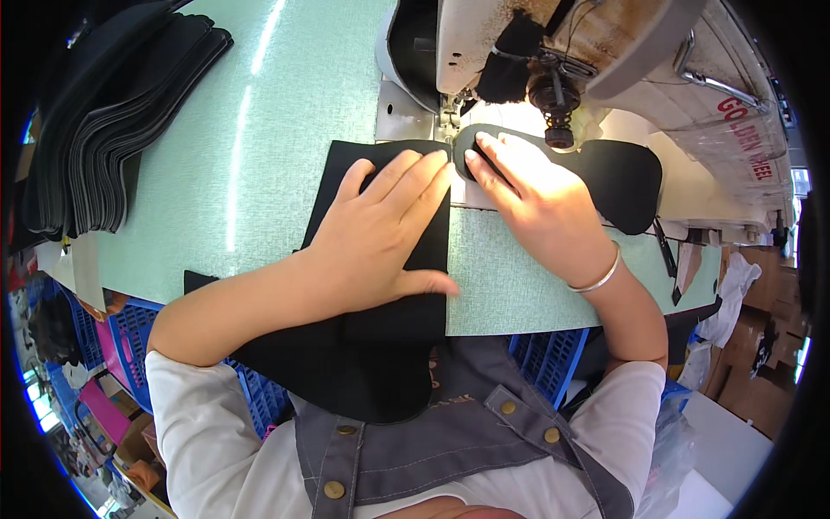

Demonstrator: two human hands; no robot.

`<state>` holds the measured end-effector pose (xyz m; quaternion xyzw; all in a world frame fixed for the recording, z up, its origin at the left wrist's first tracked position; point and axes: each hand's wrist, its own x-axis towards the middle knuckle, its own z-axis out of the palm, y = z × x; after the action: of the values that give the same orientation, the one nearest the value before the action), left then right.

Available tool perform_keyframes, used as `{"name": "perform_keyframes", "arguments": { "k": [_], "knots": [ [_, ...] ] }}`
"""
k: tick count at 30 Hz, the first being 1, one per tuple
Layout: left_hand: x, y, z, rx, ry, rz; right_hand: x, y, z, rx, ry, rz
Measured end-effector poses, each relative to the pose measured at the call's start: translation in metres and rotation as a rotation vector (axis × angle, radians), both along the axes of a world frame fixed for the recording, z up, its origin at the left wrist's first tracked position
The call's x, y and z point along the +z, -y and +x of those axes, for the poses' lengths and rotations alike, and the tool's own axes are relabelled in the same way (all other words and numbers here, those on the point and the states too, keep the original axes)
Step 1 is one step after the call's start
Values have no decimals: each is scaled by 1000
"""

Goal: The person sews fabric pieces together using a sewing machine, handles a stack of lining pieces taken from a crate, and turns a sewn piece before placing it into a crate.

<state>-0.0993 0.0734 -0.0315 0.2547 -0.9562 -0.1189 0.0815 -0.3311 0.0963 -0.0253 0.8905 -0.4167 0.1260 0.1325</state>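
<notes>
My left hand point(372, 225) lies flat with spread fingers on a black fabric panel point(427, 246). More black fabric hangs over the table's near edge onto my apron. Its fingertips reach the panel's far right corner, just short of the presser foot point(450, 112) of a white sewing machine point(475, 56). My right hand point(549, 195) presses stretched fingers on a rounded, black cut piece point(627, 180), narrower in the middle, which extends to the right under the machine arm. The two black pieces nearly meet below the presser foot. Whether the needle is in the fabric cannot be made out.
A tall stack of black cut pieces point(121, 121) stands on the pale green table point(251, 173) at the far left. A dark, slim tool point(664, 248) lies near the right edge. Blue plastic crates point(546, 363) sit below the table. Cartons point(752, 372) stand at the right.
</notes>
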Motion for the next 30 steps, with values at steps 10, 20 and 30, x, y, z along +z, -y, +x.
{"name": "perform_keyframes", "arguments": {
  "k": [10, 20, 30],
  "knots": [
    [-3, 2, -4, 84, -43, -4, -2, -3, 5, -92, -35, 74],
    [-3, 14, -7, 46, -37, -15, -5, 1, 5, -108, -8, 104],
    [-7, 33, -6, 55, -75, -53, -18, 18, 4, -130, 25, -4]
  ]
}}
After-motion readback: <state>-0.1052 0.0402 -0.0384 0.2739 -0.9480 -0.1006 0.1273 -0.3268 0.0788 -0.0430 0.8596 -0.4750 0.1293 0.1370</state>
